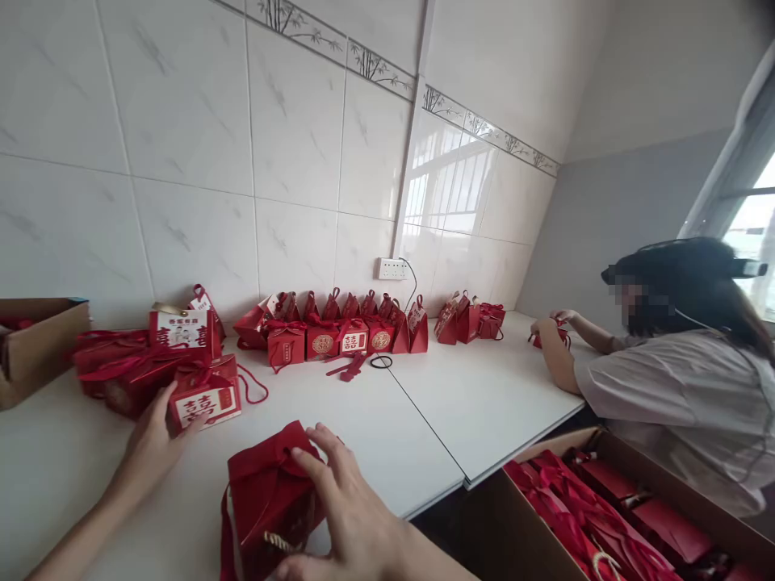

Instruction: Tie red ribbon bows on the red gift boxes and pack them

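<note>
On the left of the white table, my left hand (pixel 145 440) grips the near left side of a small red gift box (pixel 209 402) that has a white double-happiness label and a red cord. That box stands against a cluster of other red boxes (pixel 130 375). Closer to me, my right hand (pixel 354 500) is on a larger dark red gift box (pixel 270 476) with a ribbon and a gold twisted cord. Its fingers curve over the top and right side, with the thumb low at the front.
Rows of red gift boxes (pixel 320 343) line the tiled wall. A loose ribbon (pixel 348 369) and black ring (pixel 381 362) lie before them. An open carton (pixel 484 516) of red boxes stands at lower right, another carton (pixel 52 347) at far left. A co-worker (pixel 672 395) handles a red item.
</note>
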The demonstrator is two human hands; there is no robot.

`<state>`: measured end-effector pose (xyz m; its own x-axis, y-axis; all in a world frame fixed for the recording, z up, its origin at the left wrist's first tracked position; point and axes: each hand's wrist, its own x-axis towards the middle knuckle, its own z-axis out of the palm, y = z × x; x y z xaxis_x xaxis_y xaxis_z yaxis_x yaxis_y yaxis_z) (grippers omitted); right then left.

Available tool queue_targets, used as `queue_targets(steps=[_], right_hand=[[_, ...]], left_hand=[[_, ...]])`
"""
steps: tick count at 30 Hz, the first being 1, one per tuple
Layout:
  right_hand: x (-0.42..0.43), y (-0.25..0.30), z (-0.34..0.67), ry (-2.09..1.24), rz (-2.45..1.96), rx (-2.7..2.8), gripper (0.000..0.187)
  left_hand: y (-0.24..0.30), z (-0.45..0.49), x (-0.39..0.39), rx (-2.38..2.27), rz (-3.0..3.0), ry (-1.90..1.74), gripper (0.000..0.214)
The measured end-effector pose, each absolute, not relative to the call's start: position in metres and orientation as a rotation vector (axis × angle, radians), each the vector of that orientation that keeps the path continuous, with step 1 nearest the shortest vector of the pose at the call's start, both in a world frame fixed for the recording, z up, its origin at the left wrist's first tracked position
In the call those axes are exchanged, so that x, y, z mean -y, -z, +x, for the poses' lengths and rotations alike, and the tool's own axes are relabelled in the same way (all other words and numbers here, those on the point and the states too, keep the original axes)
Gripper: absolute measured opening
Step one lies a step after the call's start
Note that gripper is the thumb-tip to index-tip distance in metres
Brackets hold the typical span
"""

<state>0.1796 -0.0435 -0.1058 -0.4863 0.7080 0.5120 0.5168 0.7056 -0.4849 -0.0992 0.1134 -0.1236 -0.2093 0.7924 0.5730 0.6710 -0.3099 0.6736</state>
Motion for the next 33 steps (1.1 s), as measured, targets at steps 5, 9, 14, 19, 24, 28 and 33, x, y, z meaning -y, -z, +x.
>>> queue_targets(steps=[5, 9, 14, 19, 24, 28, 33], right_hand=[[0.023, 0.108, 0.214, -0.381, -1.064, 1.913, 0.051], [-0.019, 0.12, 0.234, -0.368, -1.265, 1.8, 0.049], [-0.043, 0.13, 0.226, -0.299, -1.209, 1.909, 0.058], [-0.039, 0.138, 0.221, -0.27, -1.189, 1.769, 0.025], [-0.035, 0.147, 0.244, -0.223, -1.26, 1.601, 0.03], [-0.034, 0.149, 0.303, -0.074, -1.482, 1.432, 0.031], [-0.033, 0.15, 0.417, 0.237, -1.686, 1.428, 0.036]], left_hand=[[0.133, -0.076, -0.111, -1.522, 1.816, -1.434, 0.049], [0.128, -0.03, -0.088, -1.176, 1.718, -1.25, 0.058], [0.124, 0.006, -0.074, -0.604, 1.38, -0.954, 0.073], [0.133, -0.002, -0.068, -0.742, 1.244, -1.006, 0.062], [0.145, -0.019, -0.077, -1.259, 1.638, -1.237, 0.045], [0.144, -0.063, -0.095, -1.453, 1.679, -1.465, 0.054], [0.133, -0.126, -0.117, -2.054, 1.512, -1.621, 0.06]])
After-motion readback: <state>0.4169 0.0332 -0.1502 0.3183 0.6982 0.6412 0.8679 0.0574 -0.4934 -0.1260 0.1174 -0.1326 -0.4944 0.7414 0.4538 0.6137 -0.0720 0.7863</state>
